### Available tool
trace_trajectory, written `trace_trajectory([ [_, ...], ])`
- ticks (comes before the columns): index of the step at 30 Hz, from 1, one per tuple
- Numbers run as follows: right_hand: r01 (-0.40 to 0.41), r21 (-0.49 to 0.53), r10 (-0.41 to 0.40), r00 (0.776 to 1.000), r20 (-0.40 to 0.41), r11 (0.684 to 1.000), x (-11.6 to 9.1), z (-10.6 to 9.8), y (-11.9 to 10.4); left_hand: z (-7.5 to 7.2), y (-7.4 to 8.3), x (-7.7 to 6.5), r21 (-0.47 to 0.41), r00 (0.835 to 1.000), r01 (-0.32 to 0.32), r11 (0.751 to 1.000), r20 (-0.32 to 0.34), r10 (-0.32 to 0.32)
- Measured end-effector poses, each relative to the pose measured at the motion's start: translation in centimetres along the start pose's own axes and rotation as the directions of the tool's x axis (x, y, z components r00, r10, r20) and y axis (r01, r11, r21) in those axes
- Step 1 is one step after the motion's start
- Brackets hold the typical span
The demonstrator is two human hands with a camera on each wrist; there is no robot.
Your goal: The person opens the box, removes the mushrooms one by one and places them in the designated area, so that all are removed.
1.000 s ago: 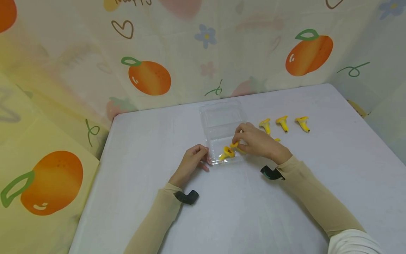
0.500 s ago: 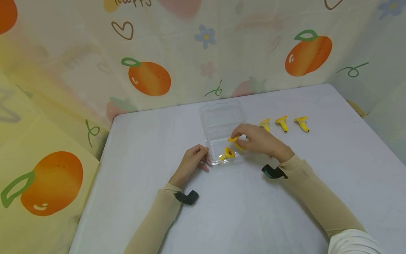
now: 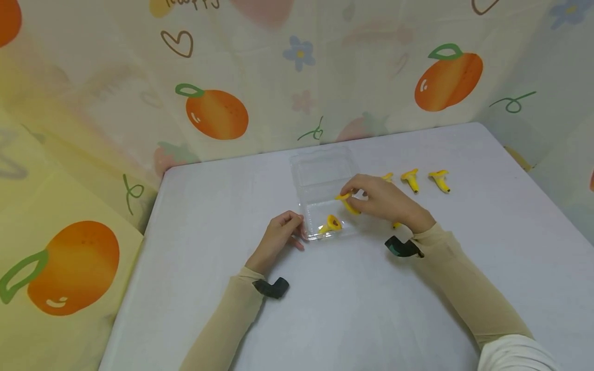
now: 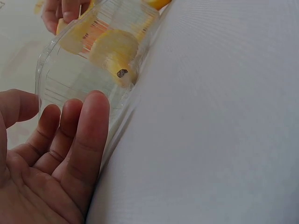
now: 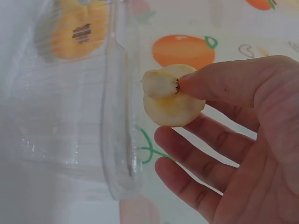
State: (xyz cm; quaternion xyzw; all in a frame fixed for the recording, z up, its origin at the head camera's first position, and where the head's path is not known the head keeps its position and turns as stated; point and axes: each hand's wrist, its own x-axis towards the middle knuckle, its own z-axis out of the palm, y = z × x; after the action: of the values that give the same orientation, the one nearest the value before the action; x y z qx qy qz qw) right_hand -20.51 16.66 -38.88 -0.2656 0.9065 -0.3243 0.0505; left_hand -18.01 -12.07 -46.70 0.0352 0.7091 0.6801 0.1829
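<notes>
A clear plastic clamshell box [image 3: 319,210] lies on the table, its lid [image 3: 325,166] folded back. My left hand [image 3: 278,232] holds the box's left edge; in the left wrist view its thumb meets the rim and its bent fingers lie along the wall. One yellow trumpet-shaped mushroom [image 3: 333,222] rests inside, near the front. Between thumb and forefinger, my right hand [image 3: 382,200] pinches another such mushroom [image 3: 351,207] by the box's right side. From the right wrist, the held mushroom [image 5: 170,112] appears stem end towards me, apart from the box wall [image 5: 119,140].
Behind the right hand, a row of yellow mushrooms [image 3: 410,180] lies on the white table [image 3: 334,309], the leftmost partly covered by the hand. Another mushroom [image 3: 396,225] peeks out under the right wrist. A fruit-print cloth [image 3: 264,67] hangs along the table's far edge.
My right hand has risen a little and moved slightly away from the mushroom in the box, keeping the pinched mushroom. The left hand has stayed at the box edge.
</notes>
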Motion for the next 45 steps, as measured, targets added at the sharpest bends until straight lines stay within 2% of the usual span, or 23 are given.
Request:
trace_trajectory([
  [5, 0.010, 0.037, -0.010, 1.000, -0.016, 0.999, -0.3, -0.8, 0.1, 0.0, -0.2, 0.1, -0.004, 1.000, -0.002, 1.000, 0.002, 0.002],
  [12, 0.044, 0.020, -0.043, 0.998, -0.051, 0.999, -0.7, -2.0, -0.1, 0.0, -0.2, 0.1, 0.002, 1.000, -0.002, 1.000, 0.002, 0.002],
  [20, 0.028, 0.049, -0.025, 0.998, -0.065, 0.998, -1.4, -3.0, -0.2, 0.0, 0.0, -0.1, 0.010, 1.000, -0.001, 1.000, 0.003, 0.001],
  [27, 0.065, 0.055, -0.060, 0.995, -0.078, 0.996, -1.9, -3.7, -0.6, 0.0, 0.0, -0.1, 0.014, 1.000, -0.001, 1.000, 0.005, 0.001],
  [39, 0.045, 0.004, -0.044, 0.991, -0.129, 0.999, -3.4, -5.2, -0.5, -0.1, -0.1, 0.0, 0.015, 1.000, 0.005, 1.000, -0.004, -0.005],
  [45, -0.023, 0.005, 0.024, 0.988, -0.152, 1.000, -4.1, -5.9, -0.2, 0.0, -0.1, 0.1, 0.022, 1.000, 0.014, 1.000, -0.011, -0.013],
])
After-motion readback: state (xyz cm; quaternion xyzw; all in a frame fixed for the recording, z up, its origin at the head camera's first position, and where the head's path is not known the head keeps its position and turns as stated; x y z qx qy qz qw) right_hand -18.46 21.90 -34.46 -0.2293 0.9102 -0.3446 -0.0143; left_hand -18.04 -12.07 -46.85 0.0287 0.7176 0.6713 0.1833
